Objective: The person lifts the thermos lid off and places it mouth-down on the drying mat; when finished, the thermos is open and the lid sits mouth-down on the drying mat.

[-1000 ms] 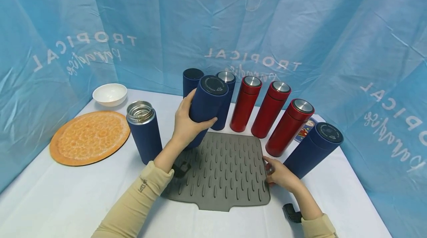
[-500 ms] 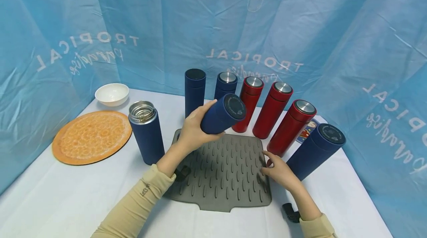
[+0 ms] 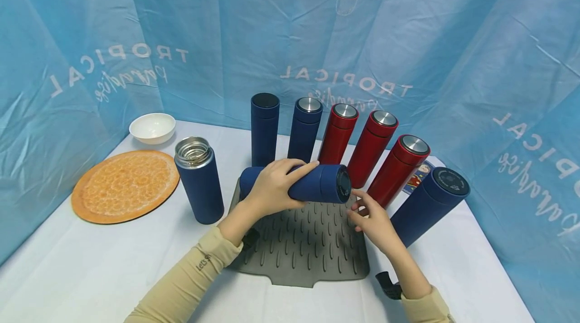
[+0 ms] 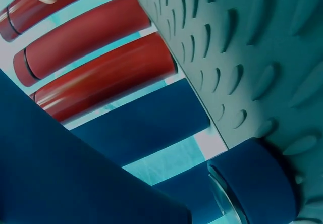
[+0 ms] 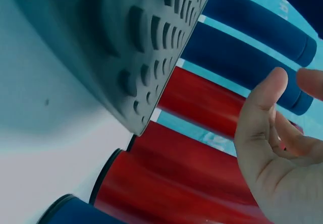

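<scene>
A dark blue thermos flask lies nearly level over a grey ridged mat, its black-labelled end toward the right. My left hand grips it round the middle. Beside that end is my right hand, thumb and fingers bent and apart, holding nothing; whether it touches the flask is unclear. In the right wrist view the thumb stands away from the other fingers. The left wrist view shows a short blue cylinder with a metallic rim on the mat, which the head view hides.
An open-mouthed blue flask stands left of the mat, near an orange round mat and a white bowl. Behind stand blue flasks and red flasks. A blue flask stands at the right, before a small printed card.
My left hand has tipped the flask from nearly upright to nearly level, its black-labelled end swinging right and down. My right hand has risen from the mat's right edge toward that end.
</scene>
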`<state>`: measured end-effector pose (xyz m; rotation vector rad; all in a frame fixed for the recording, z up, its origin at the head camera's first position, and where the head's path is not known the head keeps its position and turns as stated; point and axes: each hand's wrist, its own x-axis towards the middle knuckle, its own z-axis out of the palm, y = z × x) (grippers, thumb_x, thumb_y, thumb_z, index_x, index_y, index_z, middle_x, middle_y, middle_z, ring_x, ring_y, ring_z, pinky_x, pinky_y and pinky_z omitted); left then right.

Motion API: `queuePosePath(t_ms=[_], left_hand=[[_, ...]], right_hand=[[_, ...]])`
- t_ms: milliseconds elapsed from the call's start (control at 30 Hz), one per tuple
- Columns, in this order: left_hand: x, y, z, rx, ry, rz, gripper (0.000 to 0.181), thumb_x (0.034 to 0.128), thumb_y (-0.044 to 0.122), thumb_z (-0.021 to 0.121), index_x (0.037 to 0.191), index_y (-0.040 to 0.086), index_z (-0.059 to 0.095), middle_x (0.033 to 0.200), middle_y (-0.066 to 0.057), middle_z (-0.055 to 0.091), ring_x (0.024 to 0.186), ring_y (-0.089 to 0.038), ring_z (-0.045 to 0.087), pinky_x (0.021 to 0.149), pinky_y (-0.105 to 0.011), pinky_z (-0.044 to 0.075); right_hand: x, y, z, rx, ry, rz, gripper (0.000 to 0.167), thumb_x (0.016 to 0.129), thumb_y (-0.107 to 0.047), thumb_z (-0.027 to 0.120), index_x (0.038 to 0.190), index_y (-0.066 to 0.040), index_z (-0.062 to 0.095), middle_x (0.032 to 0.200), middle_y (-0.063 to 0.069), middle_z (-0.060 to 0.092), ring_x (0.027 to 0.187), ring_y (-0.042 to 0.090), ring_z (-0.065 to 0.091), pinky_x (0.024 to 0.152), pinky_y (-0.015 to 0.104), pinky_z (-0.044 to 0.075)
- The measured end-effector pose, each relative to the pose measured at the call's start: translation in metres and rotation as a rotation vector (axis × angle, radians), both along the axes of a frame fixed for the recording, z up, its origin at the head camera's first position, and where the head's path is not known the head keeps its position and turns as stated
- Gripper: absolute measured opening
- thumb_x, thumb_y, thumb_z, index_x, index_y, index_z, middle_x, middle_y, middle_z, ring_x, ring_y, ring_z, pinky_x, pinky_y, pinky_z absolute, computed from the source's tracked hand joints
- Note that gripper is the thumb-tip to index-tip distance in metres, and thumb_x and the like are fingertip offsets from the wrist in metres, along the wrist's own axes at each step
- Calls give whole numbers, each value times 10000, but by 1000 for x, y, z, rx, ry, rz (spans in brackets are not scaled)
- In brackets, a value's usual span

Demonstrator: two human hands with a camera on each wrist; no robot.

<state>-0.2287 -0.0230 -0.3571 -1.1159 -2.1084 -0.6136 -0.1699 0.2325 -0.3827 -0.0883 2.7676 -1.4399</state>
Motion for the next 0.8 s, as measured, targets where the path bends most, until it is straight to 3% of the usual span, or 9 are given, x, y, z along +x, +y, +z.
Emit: queuePosePath(t_ms=[333, 500, 800], left_hand=[[2, 1, -4, -149, 125, 23, 837, 554, 410, 857, 1300, 222, 526, 1060, -60, 615, 941, -235, 596, 857, -401, 477], [2, 3, -7, -209, 166, 52, 850, 544, 465, 847, 1304, 262, 525, 1042, -60, 629, 914, -237, 604, 825, -391, 481], [5, 5, -10, -302, 151, 71, 907, 509, 515, 853, 1319, 292, 509, 1019, -72, 640, 889, -247, 610, 809, -414, 470]], right_hand=[[5, -9, 7, -159, 25, -46, 369, 961, -231, 485, 1307, -105, 460, 961, 156, 553, 774, 235, 576, 650, 264, 507], [7, -15, 12, -262, -8, -57, 461, 995, -381, 345, 1319, -70, 448, 907, 139, 572, 765, 186, 571, 650, 307, 522], [9, -21, 12, -261, -38, -17, 560, 978, -452, 262, 1347, -57, 409, 890, 129, 590, 756, 203, 552, 606, 282, 505]])
